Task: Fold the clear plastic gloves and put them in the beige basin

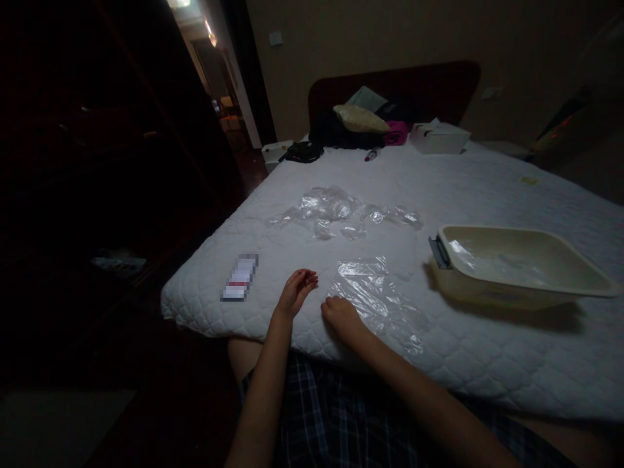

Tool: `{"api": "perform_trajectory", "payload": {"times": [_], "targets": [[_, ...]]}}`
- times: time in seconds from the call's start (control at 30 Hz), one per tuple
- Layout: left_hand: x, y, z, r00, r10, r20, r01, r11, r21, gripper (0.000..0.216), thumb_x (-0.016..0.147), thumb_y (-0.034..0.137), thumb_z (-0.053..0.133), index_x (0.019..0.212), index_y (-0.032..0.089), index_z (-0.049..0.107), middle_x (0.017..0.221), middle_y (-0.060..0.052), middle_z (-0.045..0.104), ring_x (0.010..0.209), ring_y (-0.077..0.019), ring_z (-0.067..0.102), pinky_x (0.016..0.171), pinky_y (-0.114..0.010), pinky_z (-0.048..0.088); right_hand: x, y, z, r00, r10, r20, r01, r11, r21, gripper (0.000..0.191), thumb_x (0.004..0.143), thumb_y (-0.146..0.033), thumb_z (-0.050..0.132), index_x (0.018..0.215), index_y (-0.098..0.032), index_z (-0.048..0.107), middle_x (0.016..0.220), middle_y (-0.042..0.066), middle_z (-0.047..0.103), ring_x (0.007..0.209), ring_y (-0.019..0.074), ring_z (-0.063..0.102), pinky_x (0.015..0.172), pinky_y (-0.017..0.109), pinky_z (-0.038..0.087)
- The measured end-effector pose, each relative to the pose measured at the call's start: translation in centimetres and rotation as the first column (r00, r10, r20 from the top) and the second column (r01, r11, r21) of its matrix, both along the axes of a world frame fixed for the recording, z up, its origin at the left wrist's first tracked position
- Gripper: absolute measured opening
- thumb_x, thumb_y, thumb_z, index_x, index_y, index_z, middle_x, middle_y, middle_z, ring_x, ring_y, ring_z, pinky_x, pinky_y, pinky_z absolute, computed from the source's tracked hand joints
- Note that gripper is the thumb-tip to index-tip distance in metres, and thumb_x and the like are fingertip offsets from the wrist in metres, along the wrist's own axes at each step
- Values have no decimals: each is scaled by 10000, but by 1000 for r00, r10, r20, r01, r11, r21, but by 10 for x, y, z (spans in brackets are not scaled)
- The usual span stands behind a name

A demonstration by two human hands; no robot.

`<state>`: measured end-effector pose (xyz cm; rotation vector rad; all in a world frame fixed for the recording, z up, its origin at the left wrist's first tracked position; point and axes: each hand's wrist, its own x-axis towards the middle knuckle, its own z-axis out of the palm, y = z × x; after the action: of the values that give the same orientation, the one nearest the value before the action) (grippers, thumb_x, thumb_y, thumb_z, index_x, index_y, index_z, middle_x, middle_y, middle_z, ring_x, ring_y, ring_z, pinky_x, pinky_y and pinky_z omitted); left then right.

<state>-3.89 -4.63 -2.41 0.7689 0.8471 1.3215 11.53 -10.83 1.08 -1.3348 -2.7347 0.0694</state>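
My left hand (298, 290) hovers just above the bed's near edge, palm turned inward, with its fingers loosely bent and nothing in them. To its right, my right hand (342, 316) is closed, knuckles up, by the left edge of a flat clear plastic bag (370, 289). Its fingertips are hidden, so whether they pinch the bag does not show. Farther back lies a crumpled heap of clear plastic bags (331, 205). On the right stands a cream plastic tub (502, 296) with a grey handle clip and clear plastic inside.
A blurred-out phone-like rectangle (238, 278) lies left on the white quilted mattress (205, 286). Toward the headboard (439, 84) are a white box (441, 138), a cushion (361, 119), dark cloth and a black bag (303, 152). The room is dim.
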Motion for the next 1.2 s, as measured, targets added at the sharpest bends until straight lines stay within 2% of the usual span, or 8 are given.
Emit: {"api": "perform_trajectory", "payload": {"times": [0.17, 0.37, 0.5, 0.63, 0.8, 0.93, 1.1, 1.2], "targets": [[2, 0, -2, 998, -37, 46, 36, 999, 10, 193, 719, 295, 623, 856, 170, 570, 887, -35, 634, 836, -140, 601, 801, -318, 456, 11, 4, 12, 934, -147, -325, 108, 985, -136, 130, 793, -160, 465, 815, -154, 592, 811, 73, 620, 743, 178, 568, 664, 269, 411], [13, -1, -4, 978, -104, -181, 108, 994, 13, 295, 656, 283, 675, 911, 154, 598, 883, -55, 632, 718, -110, 580, 666, -243, 450, 35, 25, 12, 603, -349, -717, 16, 905, -426, 126, 749, -234, 497, 754, -158, 597, 715, 26, 621, 661, 140, 577, 614, 247, 440], [18, -1, -1, 908, -144, -394, 193, 977, 87, 301, 656, 276, 667, 936, 172, 624, 915, -62, 614, 819, -135, 560, 710, -244, 442, 51, 36, 14, 426, -451, -784, -35, 858, -513, 177, 703, -333, 560, 715, -160, 594, 687, 23, 621, 658, 153, 586, 631, 273, 457], [23, 2, 2, 783, -110, -612, 291, 935, 204, 293, 678, 274, 641, 957, 184, 642, 918, -61, 585, 802, -133, 544, 721, -255, 438, 63, 41, 16, 315, -560, -766, -41, 799, -601, 241, 651, -402, 599, 708, -169, 578, 665, 24, 623, 650, 166, 602, 615, 291, 470], [35, 5, -1, 686, 19, -727, 224, 946, 235, 245, 710, 303, 594, 911, 173, 649, 860, -46, 589, 786, -134, 550, 719, -253, 434, 71, 46, 9, 196, -629, -752, -35, 762, -647, 276, 609, -414, 626, 719, -170, 559, 666, 26, 615, 630, 174, 612, 593, 301, 476], [42, 4, -6, 573, 138, -808, 129, 958, 255, 176, 703, 334, 581, 758, 179, 642, 752, -13, 605, 697, -129, 549, 649, -246, 429, 76, 47, 2, 230, -602, -765, 77, 794, -602, 247, 649, -402, 585, 728, -169, 572, 675, 36, 617, 637, 176, 602, 598, 301, 465], [44, 2, -5, 482, 170, -859, 93, 966, 243, 193, 696, 368, 568, 711, 183, 619, 697, 4, 599, 651, -127, 544, 603, -240, 414, 80, 45, -2, 441, -457, -773, 266, 889, -374, 211, 734, -338, 505, 763, -162, 618, 752, 50, 637, 697, 173, 582, 664, 299, 443], [46, 0, 0, 425, 168, -889, 97, 968, 230, 221, 687, 401, 575, 719, 188, 619, 699, 7, 599, 645, -124, 540, 598, -237, 405, 81, 44, -7, 511, -418, -751, 315, 904, -289, 233, 773, -305, 450, 847, -162, 619, 782, 48, 635, 698, 165, 575, 655, 285, 438]]}}
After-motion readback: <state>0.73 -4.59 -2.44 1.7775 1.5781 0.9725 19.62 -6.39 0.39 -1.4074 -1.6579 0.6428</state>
